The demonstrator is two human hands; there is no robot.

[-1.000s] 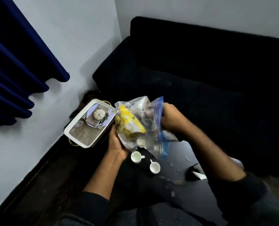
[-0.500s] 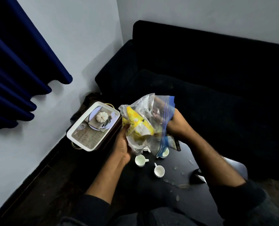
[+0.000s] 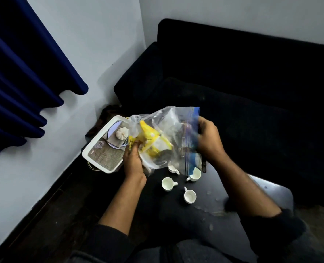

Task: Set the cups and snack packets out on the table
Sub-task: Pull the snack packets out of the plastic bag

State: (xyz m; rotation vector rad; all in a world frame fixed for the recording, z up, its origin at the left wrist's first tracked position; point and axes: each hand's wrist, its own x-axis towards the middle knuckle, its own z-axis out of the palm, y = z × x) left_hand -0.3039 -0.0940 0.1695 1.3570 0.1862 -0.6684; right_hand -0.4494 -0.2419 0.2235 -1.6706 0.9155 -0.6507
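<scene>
A clear zip bag (image 3: 168, 128) with a blue seal hangs over the black table (image 3: 223, 211). Inside it lies a yellow snack packet (image 3: 151, 143) with other packets I cannot make out. My left hand (image 3: 133, 162) grips the bag's lower left side. My right hand (image 3: 207, 141) holds its blue-edged mouth on the right. Small white cups stand on the table below: one (image 3: 167, 184) at left, one (image 3: 190, 196) nearer me, one (image 3: 195, 173) under the bag's edge. A further cup (image 3: 173, 168) is partly hidden by the bag.
A white-rimmed tray (image 3: 92, 150) printed with a pumpkin picture sits left of the table by the wall. A dark sofa (image 3: 252, 92) fills the back and right. Blue curtains (image 3: 15, 73) hang at left. Crumbs or wet spots (image 3: 208, 207) mark the table near me.
The bag has been lifted and spread wider, its mouth pulled rightward by my right hand. More cups show beneath it on the table than a second ago.
</scene>
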